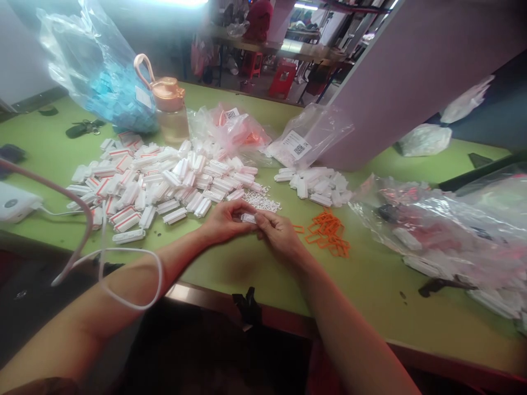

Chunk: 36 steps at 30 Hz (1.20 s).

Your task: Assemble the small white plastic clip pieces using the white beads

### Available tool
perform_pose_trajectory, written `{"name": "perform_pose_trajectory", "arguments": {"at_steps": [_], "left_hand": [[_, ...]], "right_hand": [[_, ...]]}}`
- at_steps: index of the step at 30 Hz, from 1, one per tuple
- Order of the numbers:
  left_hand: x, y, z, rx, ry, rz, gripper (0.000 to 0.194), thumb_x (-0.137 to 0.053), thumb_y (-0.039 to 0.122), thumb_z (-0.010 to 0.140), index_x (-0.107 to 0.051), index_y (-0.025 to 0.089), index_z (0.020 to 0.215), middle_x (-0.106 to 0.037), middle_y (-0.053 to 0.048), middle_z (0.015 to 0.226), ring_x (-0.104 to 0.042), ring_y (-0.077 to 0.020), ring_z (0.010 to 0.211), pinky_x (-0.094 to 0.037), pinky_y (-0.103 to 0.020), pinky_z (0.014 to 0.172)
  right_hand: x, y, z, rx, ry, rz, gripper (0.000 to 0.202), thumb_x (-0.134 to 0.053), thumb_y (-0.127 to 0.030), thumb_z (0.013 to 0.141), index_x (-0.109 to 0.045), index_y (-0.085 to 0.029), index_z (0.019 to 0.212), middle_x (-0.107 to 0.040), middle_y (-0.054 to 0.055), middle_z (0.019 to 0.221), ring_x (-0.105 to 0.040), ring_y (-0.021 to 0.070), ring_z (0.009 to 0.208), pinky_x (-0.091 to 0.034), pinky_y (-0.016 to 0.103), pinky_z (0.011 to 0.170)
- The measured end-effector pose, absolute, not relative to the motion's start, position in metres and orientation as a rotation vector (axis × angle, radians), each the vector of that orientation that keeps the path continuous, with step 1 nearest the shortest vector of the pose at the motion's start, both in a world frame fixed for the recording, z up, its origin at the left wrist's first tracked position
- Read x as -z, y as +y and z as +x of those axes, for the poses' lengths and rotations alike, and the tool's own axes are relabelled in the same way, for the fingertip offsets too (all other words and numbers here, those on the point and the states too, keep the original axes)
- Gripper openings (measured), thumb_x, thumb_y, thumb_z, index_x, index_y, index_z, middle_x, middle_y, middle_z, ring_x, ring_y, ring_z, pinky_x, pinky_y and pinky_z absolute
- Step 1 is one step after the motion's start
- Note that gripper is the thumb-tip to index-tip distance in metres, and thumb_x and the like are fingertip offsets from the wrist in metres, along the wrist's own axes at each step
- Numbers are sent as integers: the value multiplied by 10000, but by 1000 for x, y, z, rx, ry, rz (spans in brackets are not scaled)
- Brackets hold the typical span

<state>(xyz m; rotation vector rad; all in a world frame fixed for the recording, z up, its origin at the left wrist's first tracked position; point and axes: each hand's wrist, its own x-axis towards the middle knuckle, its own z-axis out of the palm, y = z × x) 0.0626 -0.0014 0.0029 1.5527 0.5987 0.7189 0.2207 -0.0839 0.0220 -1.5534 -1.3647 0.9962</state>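
Note:
A small white plastic piece (247, 218) is pinched between my two hands above the green table. My left hand (227, 220) curls around its left end, and my right hand (276, 231) grips its right end with thumb and fingers. Just beyond the fingers lies a heap of tiny white parts (263, 198). Many white plastic cases (164, 175), some with red-orange strips, are piled behind and to the left. Orange rectangular frames (329, 233) lie right of my right hand. A smaller group of white pieces (319, 185) sits behind them.
A bottle (172, 118) and a bag of blue pieces (119, 93) stand at the back left. Clear bags (436, 219) cover the right side. A white cable (158, 274) loops over my left forearm. A pillar (395, 71) rises at the back right.

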Motion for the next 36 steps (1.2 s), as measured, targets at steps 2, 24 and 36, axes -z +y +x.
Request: {"name": "perform_pose_trajectory", "arguments": {"at_steps": [2, 24, 36], "left_hand": [[-2, -2, 63, -714, 559, 1502, 390, -818, 328, 640, -690, 120, 945, -728, -77, 913, -659, -130, 784, -517, -245, 731], [0, 12, 64, -907, 688, 1224, 424, -861, 286, 558, -651, 133, 893, -691, -11, 816, -600, -72, 684, -460, -206, 668], [-4, 8, 63, -829, 737, 1296, 411, -830, 301, 579, -646, 133, 906, -708, -41, 865, -631, -114, 750, -486, -255, 729]], "right_hand": [[-21, -85, 222, -1017, -1332, -1540, 587, -476, -722, 833, -663, -168, 779, -490, -16, 582, -444, 116, 575, -361, 261, 582], [-38, -90, 259, -387, -1684, -2051, 255, -512, -356, 866, -710, -197, 853, -733, 68, 903, -633, 201, 806, -428, 296, 693], [-25, -86, 253, -244, -1833, -2096, 153, -551, -282, 852, -684, -210, 825, -689, 61, 876, -583, 189, 782, -356, 286, 626]]}}
